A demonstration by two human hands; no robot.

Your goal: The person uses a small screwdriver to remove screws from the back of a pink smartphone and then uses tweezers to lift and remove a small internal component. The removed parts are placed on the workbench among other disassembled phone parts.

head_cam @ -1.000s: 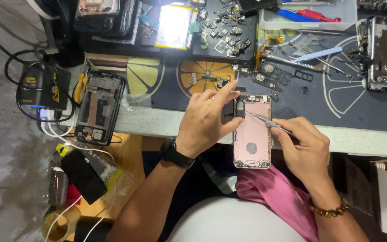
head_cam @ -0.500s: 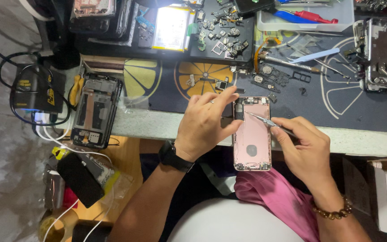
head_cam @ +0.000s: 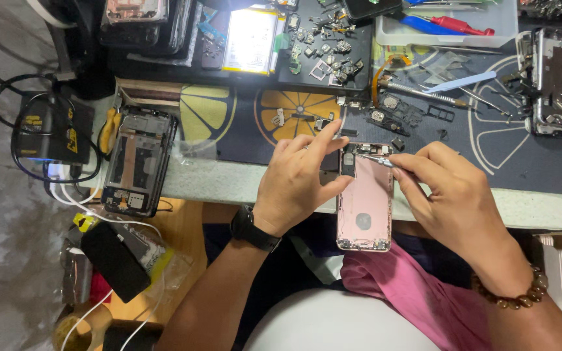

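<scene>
Pink phone shell (head_cam: 365, 201) (open, near mat (head_cam: 515, 162) edge): left hand (head_cam: 297, 182) steadies it, right hand (head_cam: 453, 195) pinches tweezers (head_cam: 373, 156) over its far end.

Two hands (head_cam: 300, 185), three opened phone bodies (head_cam: 364, 201), one battery (head_cam: 250, 40), one black wristwatch (head_cam: 253, 229)

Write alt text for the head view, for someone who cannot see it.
Over a cluttered repair bench, the left hand steadies a pink phone housing while the right hand works metal tweezers at its top end. Loose small parts, tools and an opened dark phone lie on the work mat.
</scene>
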